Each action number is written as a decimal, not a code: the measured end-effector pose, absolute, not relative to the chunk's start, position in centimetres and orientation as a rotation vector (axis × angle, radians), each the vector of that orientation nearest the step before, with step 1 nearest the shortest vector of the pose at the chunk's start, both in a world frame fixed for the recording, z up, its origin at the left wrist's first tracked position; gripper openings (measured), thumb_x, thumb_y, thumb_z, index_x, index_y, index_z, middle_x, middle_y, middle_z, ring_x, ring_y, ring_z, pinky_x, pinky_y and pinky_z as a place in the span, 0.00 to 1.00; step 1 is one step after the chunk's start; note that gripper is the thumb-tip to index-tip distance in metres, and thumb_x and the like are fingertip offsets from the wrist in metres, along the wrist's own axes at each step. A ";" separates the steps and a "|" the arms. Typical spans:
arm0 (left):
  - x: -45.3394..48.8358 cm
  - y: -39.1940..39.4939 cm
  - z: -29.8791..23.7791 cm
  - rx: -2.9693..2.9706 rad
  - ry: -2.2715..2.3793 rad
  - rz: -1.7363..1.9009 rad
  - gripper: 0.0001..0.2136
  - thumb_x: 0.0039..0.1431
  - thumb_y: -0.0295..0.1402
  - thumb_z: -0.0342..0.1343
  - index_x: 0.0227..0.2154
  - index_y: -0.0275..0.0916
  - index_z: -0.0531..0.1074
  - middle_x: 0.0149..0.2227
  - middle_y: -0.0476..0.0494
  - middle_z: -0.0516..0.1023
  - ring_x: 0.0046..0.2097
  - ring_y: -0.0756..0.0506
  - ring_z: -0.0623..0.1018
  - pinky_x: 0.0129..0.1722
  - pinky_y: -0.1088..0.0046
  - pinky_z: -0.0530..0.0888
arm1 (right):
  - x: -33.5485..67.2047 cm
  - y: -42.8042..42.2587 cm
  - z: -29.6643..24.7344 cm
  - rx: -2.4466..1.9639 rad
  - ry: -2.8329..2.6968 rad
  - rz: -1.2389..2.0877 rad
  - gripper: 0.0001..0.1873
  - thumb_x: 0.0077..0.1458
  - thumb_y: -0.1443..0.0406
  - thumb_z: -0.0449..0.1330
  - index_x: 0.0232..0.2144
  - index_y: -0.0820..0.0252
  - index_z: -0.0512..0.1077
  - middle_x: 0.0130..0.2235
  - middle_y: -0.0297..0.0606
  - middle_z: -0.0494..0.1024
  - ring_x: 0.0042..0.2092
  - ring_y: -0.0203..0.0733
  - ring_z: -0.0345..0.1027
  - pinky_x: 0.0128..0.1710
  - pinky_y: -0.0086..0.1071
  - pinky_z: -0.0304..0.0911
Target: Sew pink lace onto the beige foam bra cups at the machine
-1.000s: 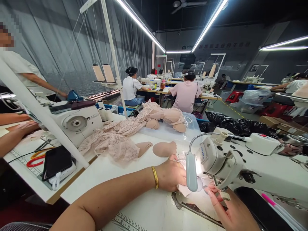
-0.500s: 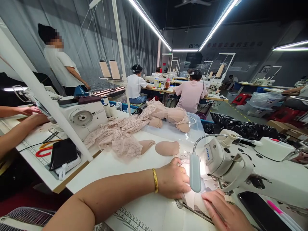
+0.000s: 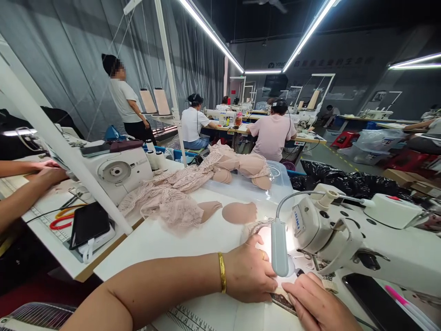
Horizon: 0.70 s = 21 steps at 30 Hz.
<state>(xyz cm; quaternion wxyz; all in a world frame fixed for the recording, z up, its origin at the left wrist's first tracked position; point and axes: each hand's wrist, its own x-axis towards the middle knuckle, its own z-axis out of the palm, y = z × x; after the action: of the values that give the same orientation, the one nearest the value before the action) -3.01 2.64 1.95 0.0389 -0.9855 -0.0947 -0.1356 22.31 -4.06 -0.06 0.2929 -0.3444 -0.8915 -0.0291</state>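
My left hand (image 3: 245,269), with a gold bangle at the wrist, curls over a pale beige lace-edged piece (image 3: 254,226) beside the sewing machine (image 3: 322,227). Its fingertips press together on the fabric, partly behind the grey lamp (image 3: 279,248). My right hand (image 3: 319,301) is closed just in front of the needle area, its fingertips close to the left ones. A small dark tip (image 3: 299,272) sticks out at its fingers; the rest of that thing is hidden. Beyond my left hand lie a beige bra cup (image 3: 239,213) and a heap of beige lace (image 3: 175,202).
A clear plastic lid or tray (image 3: 280,184) stands behind the fabric. At right are a black phone (image 3: 372,299) and a pink pen (image 3: 396,295). On the left, a neighbour's hands (image 3: 48,172) work near another sewing machine (image 3: 120,172). A person (image 3: 126,103) stands by the curtain.
My left hand has shifted slightly down and the fabric has moved with it. My right hand has drawn in closer, and a dark tip now shows at its fingers. The standing person has moved right.
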 end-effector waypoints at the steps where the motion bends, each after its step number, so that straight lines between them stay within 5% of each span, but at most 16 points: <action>1: -2.9 2.8 1.9 -3.023 -0.314 -0.408 0.09 0.65 0.37 0.59 0.31 0.39 0.74 0.34 0.47 0.81 0.37 0.42 0.75 0.53 0.46 0.60 | 22.3 -4.0 -0.2 -0.921 -2.363 -0.105 0.11 0.68 0.68 0.54 0.44 0.50 0.74 0.31 0.30 0.77 0.28 0.37 0.75 0.25 0.28 0.68; 7: -2.2 3.6 1.9 -3.033 -0.394 -0.414 0.11 0.66 0.34 0.56 0.28 0.38 0.72 0.33 0.47 0.79 0.37 0.43 0.73 0.53 0.46 0.58 | 22.5 -3.4 -1.5 -1.068 -2.315 -0.205 0.13 0.71 0.65 0.52 0.50 0.49 0.74 0.37 0.33 0.84 0.34 0.42 0.80 0.31 0.31 0.74; 14: -1.7 5.2 2.5 -2.985 -0.500 -0.371 0.09 0.68 0.33 0.57 0.30 0.39 0.74 0.35 0.48 0.80 0.36 0.45 0.72 0.53 0.52 0.59 | 23.6 -3.2 -6.2 -1.387 -2.258 -0.113 0.19 0.75 0.57 0.48 0.59 0.46 0.73 0.44 0.38 0.86 0.39 0.48 0.82 0.28 0.34 0.73; 18: -1.3 5.9 2.1 -2.966 -0.564 -0.350 0.07 0.68 0.33 0.58 0.33 0.40 0.77 0.36 0.47 0.81 0.38 0.43 0.74 0.51 0.51 0.60 | 23.7 -3.1 -6.5 -1.520 -2.216 -0.198 0.20 0.75 0.55 0.47 0.57 0.45 0.75 0.52 0.41 0.85 0.43 0.52 0.82 0.30 0.36 0.74; 21: -1.7 4.4 1.8 -2.891 -0.606 -0.348 0.05 0.65 0.30 0.60 0.32 0.39 0.77 0.36 0.44 0.81 0.38 0.42 0.76 0.51 0.50 0.62 | 24.2 -3.1 -5.4 -1.431 -2.238 -0.180 0.19 0.74 0.56 0.48 0.54 0.46 0.77 0.49 0.40 0.87 0.43 0.52 0.83 0.32 0.37 0.75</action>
<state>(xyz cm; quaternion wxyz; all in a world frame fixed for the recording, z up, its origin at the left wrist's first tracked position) -1.69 4.43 1.79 0.0837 -0.9686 -0.2031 -0.1166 24.17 -3.07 -5.43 0.2373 -0.5222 -0.8165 -0.0657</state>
